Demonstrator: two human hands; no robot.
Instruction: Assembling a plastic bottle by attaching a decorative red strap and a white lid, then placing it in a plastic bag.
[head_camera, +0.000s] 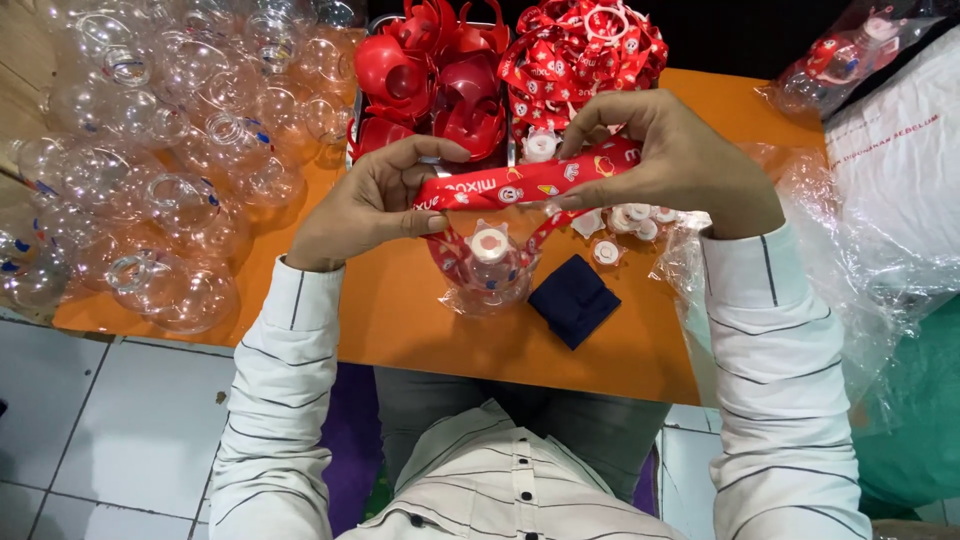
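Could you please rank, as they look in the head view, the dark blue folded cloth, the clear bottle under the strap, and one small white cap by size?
1. Clear bottle and dark blue folded cloth: about alike, so unranked.
2. White cap: plainly smallest.

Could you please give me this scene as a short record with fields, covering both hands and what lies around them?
left hand: pinches one end of the red printed strap
right hand: pinches the other end, strap stretched between both
below strap: clear round bottle with white cap, on the orange table
beside bottle: dark blue folded cloth; loose white caps
left side: heap of clear bottles
far edge: red lids; more red straps
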